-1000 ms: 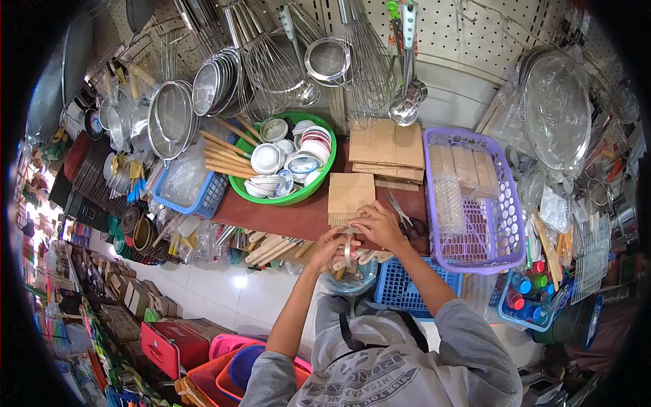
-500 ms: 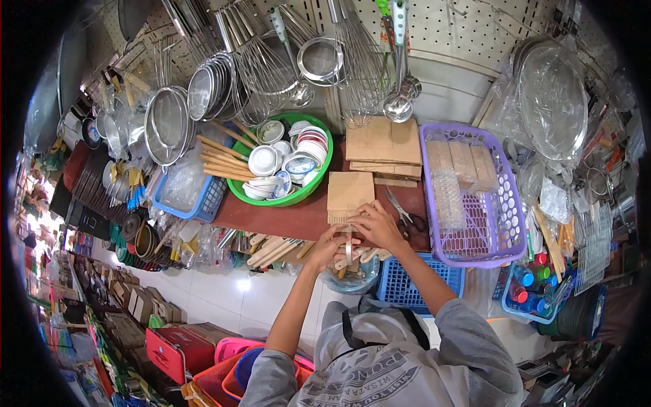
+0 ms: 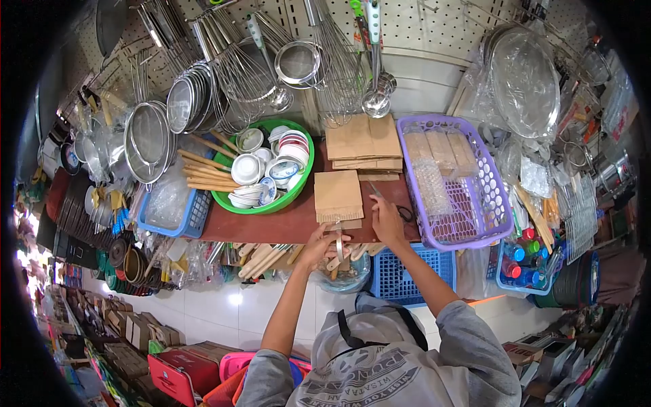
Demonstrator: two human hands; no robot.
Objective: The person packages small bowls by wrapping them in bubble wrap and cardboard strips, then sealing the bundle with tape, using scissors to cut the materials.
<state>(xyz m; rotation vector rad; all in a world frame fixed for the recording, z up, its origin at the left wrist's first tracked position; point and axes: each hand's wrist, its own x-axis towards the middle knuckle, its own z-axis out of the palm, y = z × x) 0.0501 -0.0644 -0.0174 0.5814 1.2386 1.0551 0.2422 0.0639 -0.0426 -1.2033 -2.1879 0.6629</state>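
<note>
A green basin of small bowls stands on the red-brown table, at ten o'clock from the small paper pile. At seven o'clock, the left hand has its fingers curled closed around a ring-like roll. The right hand lies at four o'clock, fingers bent beside the scissors; whether they grip I cannot tell. A purple basket stands at three o'clock.

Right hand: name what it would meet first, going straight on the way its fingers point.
The right hand would probably meet the scissors' blades first; depth is unclear, so they may already touch.
</note>
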